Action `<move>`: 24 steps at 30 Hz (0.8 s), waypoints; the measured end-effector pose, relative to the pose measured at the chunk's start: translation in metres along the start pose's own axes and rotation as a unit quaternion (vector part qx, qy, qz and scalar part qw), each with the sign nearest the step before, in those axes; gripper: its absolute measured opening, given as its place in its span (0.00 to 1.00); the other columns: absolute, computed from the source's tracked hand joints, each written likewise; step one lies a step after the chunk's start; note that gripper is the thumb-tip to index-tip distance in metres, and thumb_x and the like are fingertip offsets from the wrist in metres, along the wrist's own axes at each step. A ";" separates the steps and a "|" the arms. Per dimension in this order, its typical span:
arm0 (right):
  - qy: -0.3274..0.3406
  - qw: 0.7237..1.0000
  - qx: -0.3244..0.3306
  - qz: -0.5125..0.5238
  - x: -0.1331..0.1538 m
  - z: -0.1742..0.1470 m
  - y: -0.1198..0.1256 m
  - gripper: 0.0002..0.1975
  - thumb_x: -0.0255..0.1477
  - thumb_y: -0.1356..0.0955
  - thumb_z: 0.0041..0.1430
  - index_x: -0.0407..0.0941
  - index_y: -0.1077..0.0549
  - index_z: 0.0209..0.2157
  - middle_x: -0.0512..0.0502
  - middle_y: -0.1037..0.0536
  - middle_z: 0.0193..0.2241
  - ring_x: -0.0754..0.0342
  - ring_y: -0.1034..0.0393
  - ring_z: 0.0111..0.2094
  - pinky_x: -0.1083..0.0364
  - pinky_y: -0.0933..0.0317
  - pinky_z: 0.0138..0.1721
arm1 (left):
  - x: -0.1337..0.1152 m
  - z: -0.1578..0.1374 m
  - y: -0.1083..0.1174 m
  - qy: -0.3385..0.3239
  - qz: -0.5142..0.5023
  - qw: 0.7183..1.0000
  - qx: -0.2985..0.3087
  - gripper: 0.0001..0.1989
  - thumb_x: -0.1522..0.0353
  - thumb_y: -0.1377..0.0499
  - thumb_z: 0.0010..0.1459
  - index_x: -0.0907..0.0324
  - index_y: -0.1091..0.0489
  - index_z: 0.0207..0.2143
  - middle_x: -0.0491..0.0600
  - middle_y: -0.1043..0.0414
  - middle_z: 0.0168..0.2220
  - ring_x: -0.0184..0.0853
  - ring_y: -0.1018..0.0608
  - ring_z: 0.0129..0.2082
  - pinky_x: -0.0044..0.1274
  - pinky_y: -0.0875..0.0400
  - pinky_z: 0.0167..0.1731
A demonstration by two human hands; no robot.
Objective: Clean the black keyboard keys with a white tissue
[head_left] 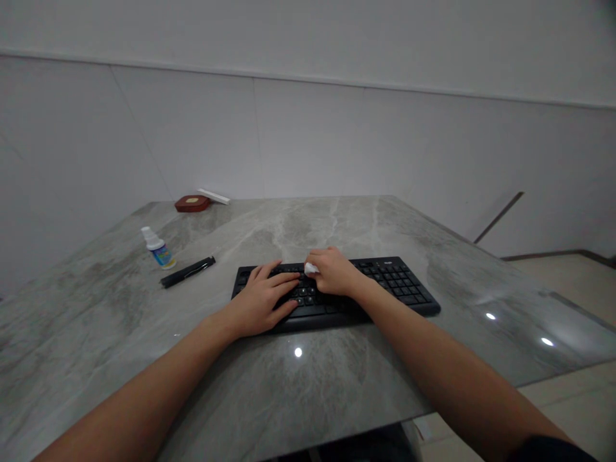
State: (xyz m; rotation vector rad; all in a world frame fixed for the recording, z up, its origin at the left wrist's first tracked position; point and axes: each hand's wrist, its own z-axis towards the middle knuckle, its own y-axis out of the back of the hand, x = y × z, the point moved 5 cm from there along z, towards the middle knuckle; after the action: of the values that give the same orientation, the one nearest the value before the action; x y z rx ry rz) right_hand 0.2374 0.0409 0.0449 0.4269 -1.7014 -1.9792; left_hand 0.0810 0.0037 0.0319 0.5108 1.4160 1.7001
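A black keyboard (404, 287) lies on the grey marbled table in front of me. My left hand (264, 298) rests on its left part, fingers spread over the keys. Near the keyboard's middle, my right hand (332, 272) is closed on a small white wad (310, 269), perhaps tissue or cloth, and presses close to the upper keys. Both hands hide some of the keys beneath them.
Left of the keyboard are a black pen-like object (187, 272) and a white spray bottle (158, 248) with a blue and yellow label. Farther back sit a reddish-brown case (192, 203) and a thin white bar (214, 196). The marbled table (308, 224) meets a wall behind.
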 end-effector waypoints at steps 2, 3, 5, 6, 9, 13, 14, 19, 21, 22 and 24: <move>-0.016 1.000 -0.010 0.003 -0.004 0.001 -0.001 0.07 0.26 0.34 0.58 0.41 0.25 0.36 0.41 0.23 0.38 0.50 0.31 0.39 0.53 0.46 0.40 | 0.000 0.000 0.000 0.001 0.003 1.000 0.002 0.21 0.61 0.46 0.64 0.56 0.34 0.57 0.52 0.34 0.59 0.54 0.44 0.64 0.51 0.47 0.58; -0.020 1.000 -0.015 0.009 -0.005 0.001 -0.002 0.07 0.25 0.35 0.58 0.41 0.25 0.37 0.42 0.24 0.38 0.50 0.31 0.39 0.53 0.45 0.41 | 0.000 0.000 0.000 0.002 0.005 1.000 0.003 0.21 0.61 0.46 0.64 0.57 0.34 0.57 0.52 0.34 0.59 0.54 0.44 0.63 0.51 0.47 0.58; -0.016 0.999 -0.018 0.028 -0.006 0.001 -0.002 0.07 0.25 0.35 0.59 0.41 0.25 0.37 0.42 0.24 0.38 0.51 0.31 0.39 0.54 0.44 0.41 | 0.000 0.001 0.000 0.002 0.008 1.000 0.006 0.21 0.61 0.46 0.64 0.57 0.34 0.57 0.52 0.34 0.59 0.55 0.44 0.63 0.51 0.47 0.58; -0.010 0.999 -0.013 0.039 -0.005 0.001 -0.003 0.07 0.25 0.34 0.58 0.41 0.25 0.37 0.42 0.24 0.38 0.51 0.30 0.39 0.55 0.43 0.41 | 0.000 0.000 0.000 0.002 0.008 1.000 0.004 0.21 0.61 0.46 0.64 0.56 0.33 0.57 0.52 0.34 0.59 0.55 0.44 0.63 0.51 0.47 0.58; 0.002 0.998 0.014 0.058 -0.004 0.000 -0.003 0.05 0.25 0.33 0.57 0.41 0.25 0.35 0.42 0.23 0.35 0.51 0.30 0.38 0.56 0.42 0.39 | 0.000 0.000 0.000 -0.001 0.004 1.000 0.000 0.20 0.61 0.47 0.65 0.55 0.34 0.57 0.53 0.34 0.59 0.54 0.44 0.63 0.51 0.47 0.58; -0.016 0.999 0.000 0.032 -0.006 0.000 0.000 0.06 0.25 0.34 0.57 0.41 0.25 0.36 0.41 0.23 0.36 0.50 0.30 0.38 0.55 0.42 0.40 | 0.000 0.000 -0.001 -0.002 0.002 1.000 0.002 0.21 0.61 0.47 0.65 0.56 0.34 0.58 0.53 0.34 0.59 0.54 0.43 0.63 0.51 0.47 0.58; -0.018 0.999 -0.009 0.031 -0.006 0.000 0.001 0.07 0.25 0.34 0.58 0.40 0.25 0.36 0.40 0.23 0.37 0.50 0.30 0.39 0.55 0.42 0.41 | 0.000 0.000 0.000 -0.002 0.000 1.000 0.001 0.21 0.61 0.47 0.64 0.56 0.34 0.58 0.53 0.34 0.59 0.54 0.43 0.63 0.51 0.47 0.58; 0.002 0.997 0.016 0.070 -0.007 -0.001 -0.002 0.06 0.24 0.33 0.57 0.41 0.25 0.35 0.42 0.23 0.36 0.51 0.30 0.38 0.56 0.42 0.40 | 0.001 0.000 -0.001 -0.005 -0.006 1.000 -0.007 0.21 0.61 0.47 0.64 0.55 0.34 0.58 0.53 0.34 0.59 0.54 0.44 0.64 0.51 0.47 0.58; -0.005 0.998 0.016 0.062 -0.009 -0.001 -0.001 0.06 0.25 0.33 0.57 0.41 0.25 0.35 0.42 0.23 0.35 0.51 0.30 0.38 0.56 0.41 0.40 | 0.001 0.000 -0.001 -0.004 -0.005 1.000 -0.006 0.21 0.61 0.47 0.64 0.55 0.34 0.57 0.52 0.34 0.59 0.54 0.44 0.64 0.51 0.47 0.58; -0.011 0.999 0.010 0.052 -0.010 -0.001 -0.001 0.06 0.25 0.33 0.57 0.41 0.25 0.36 0.41 0.23 0.36 0.50 0.30 0.38 0.55 0.42 0.40 | 0.001 0.000 -0.001 -0.003 -0.003 1.000 -0.004 0.21 0.61 0.47 0.65 0.55 0.34 0.58 0.52 0.34 0.59 0.54 0.44 0.64 0.51 0.47 0.58; -0.019 0.999 -0.003 0.036 -0.011 -0.001 0.001 0.07 0.26 0.34 0.58 0.41 0.25 0.36 0.40 0.23 0.37 0.50 0.29 0.38 0.55 0.42 0.41 | 0.001 0.000 -0.001 -0.002 0.001 1.000 0.000 0.21 0.61 0.47 0.65 0.55 0.34 0.58 0.52 0.34 0.59 0.54 0.44 0.64 0.51 0.47 0.58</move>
State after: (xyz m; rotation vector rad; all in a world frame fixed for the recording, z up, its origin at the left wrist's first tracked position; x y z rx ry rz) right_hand 0.2471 0.0460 0.0449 0.3220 -1.7094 -1.9523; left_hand 0.0806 0.0043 0.0307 0.5155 1.4127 1.6985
